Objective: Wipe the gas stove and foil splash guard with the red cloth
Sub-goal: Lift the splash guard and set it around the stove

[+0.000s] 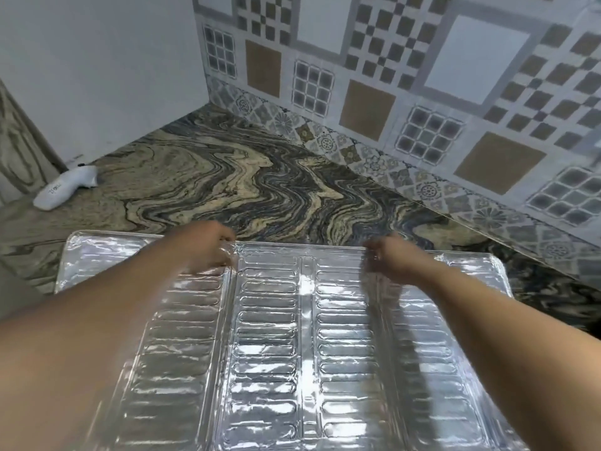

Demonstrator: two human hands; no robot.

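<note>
The foil splash guard [302, 336] lies spread out in front of me, filling the lower centre of the view. Its panels are embossed with rows of rounded slots, and vertical fold lines divide it into sections. Its far edge runs across the surface [247, 177], which has a swirled marble pattern in beige, grey and black.

My left hand [208, 247] rests at the far edge of the foil, on the fold between the left panel and the centre panel. Its fingers curl over the edge and appear to pinch the foil, though motion blur hides the exact contact. My right hand [388, 260] rests at the same far edge, near the fold on the right side. Its fingers are bent toward the foil; I cannot tell whether they grip it. Both forearms extend over the foil from the near corners of the view.

A white handheld device [65, 187] lies on the surface at the far left, well apart from the foil. A patterned tile wall [422, 92] stands behind the surface.
</note>
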